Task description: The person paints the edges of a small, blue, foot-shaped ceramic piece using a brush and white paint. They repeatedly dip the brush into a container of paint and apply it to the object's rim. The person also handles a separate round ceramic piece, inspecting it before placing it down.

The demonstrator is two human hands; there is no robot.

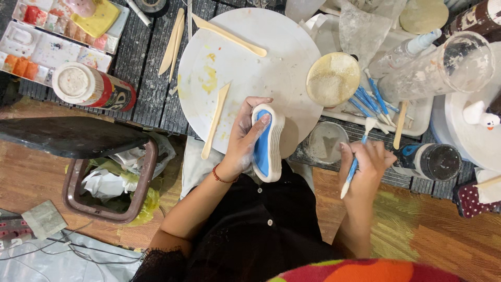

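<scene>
Both hands are busy at the near edge of the dark slatted tabletop (pixel 146 89). Her left hand (pixel 242 141) is curled firmly round a white clay piece with a blue painted face (pixel 267 143), thumb laid across its top and fingers wrapped behind, holding it upright on its long edge just over the near rim of the round white board (pixel 245 57). That piece overhangs the board's edge, above the black-clad lap. Her right hand (pixel 368 164) is closed in a pen grip on a blue-handled brush (pixel 356 164), whose pale bristles point up toward a small grey water cup (pixel 324 142); the brush tip seems to be clear of the cup, though the angle makes this hard to judge.

On the board lie a long wooden modelling tool (pixel 215 119) near its left side and another wooden tool (pixel 229 35) near the far rim. Right of the board stands a round tub of pale grainy stuff (pixel 333 78), with a bundle of blue brushes (pixel 371 100) beside it. A paint palette (pixel 52 39) sits at the far left corner.
</scene>
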